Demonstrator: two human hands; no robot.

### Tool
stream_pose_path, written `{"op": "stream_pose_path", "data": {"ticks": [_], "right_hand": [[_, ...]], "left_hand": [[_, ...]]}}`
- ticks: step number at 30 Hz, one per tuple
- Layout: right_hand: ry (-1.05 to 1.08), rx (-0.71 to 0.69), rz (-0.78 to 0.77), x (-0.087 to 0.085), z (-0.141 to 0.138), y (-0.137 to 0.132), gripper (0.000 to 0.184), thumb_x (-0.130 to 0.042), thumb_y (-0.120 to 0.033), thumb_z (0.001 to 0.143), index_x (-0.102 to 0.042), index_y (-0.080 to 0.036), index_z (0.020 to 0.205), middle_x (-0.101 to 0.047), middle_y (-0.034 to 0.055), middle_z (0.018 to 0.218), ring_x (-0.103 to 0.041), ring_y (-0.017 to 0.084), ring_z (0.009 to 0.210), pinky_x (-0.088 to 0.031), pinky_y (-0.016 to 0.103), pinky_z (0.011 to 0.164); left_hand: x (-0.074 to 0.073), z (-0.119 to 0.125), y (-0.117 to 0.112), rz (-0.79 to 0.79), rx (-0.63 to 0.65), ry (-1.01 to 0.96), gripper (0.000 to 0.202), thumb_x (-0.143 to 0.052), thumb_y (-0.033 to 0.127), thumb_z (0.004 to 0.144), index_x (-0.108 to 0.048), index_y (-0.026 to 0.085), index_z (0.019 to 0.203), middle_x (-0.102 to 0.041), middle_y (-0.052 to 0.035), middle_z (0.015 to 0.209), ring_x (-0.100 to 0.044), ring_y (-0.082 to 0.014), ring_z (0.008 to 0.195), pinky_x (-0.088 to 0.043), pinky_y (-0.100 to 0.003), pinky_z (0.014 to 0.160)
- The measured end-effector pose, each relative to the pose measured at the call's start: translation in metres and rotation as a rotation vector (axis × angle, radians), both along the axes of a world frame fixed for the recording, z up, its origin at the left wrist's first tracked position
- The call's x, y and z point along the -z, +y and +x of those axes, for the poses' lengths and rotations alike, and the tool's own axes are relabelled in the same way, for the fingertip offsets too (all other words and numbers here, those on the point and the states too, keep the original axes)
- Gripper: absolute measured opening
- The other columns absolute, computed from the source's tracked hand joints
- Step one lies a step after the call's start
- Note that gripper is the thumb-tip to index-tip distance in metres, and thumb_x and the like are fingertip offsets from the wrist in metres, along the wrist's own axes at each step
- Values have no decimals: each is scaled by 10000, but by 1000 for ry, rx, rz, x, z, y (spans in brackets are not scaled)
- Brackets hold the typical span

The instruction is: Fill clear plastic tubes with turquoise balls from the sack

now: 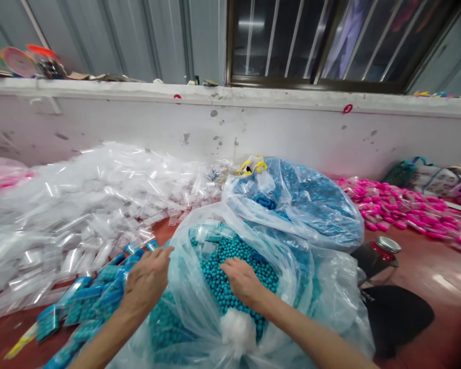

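Observation:
A large clear plastic bag [200,307] full of small teal beads [234,256] lies open in front of me. My right hand [244,282] rests palm down on the beads inside the bag, fingers curled into them. My left hand [146,279] sits at the bag's left rim, fingers bent around the plastic edge. Just left of it lie several small packets filled with teal beads [88,300].
A heap of empty clear packets [80,215] covers the left of the red table. A second bag of blue beads [303,200] sits behind. Pink filled packets [403,210] lie right. A metal-lidded jar [384,251] and a dark bag [395,312] are near right.

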State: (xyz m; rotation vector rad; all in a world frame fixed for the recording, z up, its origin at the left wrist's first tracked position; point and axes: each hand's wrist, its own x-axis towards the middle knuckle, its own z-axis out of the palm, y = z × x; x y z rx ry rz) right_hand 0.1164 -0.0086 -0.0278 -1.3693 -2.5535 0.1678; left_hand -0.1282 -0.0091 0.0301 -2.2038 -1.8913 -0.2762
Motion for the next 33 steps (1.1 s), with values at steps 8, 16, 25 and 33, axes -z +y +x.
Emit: {"op": "stream_pose_path", "data": {"ticks": [8, 16, 25, 33], "right_hand": [[-103, -221, 254, 15, -94, 60, 188, -400, -144, 851, -545, -154, 971, -572, 65, 1014, -420, 254, 1074, -370, 470, 844], [-96, -320, 93, 14, -28, 26, 166, -487, -280, 821, -574, -185, 927, -597, 47, 973, -470, 216, 1018, -390, 399, 842], [-222, 372, 27, 2, 73, 7, 387, -339, -41, 815, -508, -154, 1144, -589, 128, 1042, -566, 200, 898, -426, 305, 739], [-299, 308, -93, 14, 74, 0, 223, -379, -119, 818, -590, -179, 855, -637, 79, 822, -599, 190, 718, -400, 269, 584]], "left_hand": [[46, 16, 29, -75, 160, 102, 347, -326, 117, 816, -601, 208, 1007, -638, -81, 988, -514, -248, 1019, -356, -413, 868], [63, 14, 22, 17, 193, 100, 405, -333, 70, 781, -585, 198, 1071, -621, -95, 1066, -423, -293, 1165, -166, -516, 1019], [61, 85, 3, -321, 335, -19, 471, -328, 69, 799, -413, 243, 1229, -509, -79, 1190, -510, -218, 1035, -403, -348, 840], [74, 102, -6, -300, 494, 11, 437, -324, 73, 838, -435, 276, 1209, -453, -59, 1263, -418, -224, 1133, -332, -376, 932]]}}
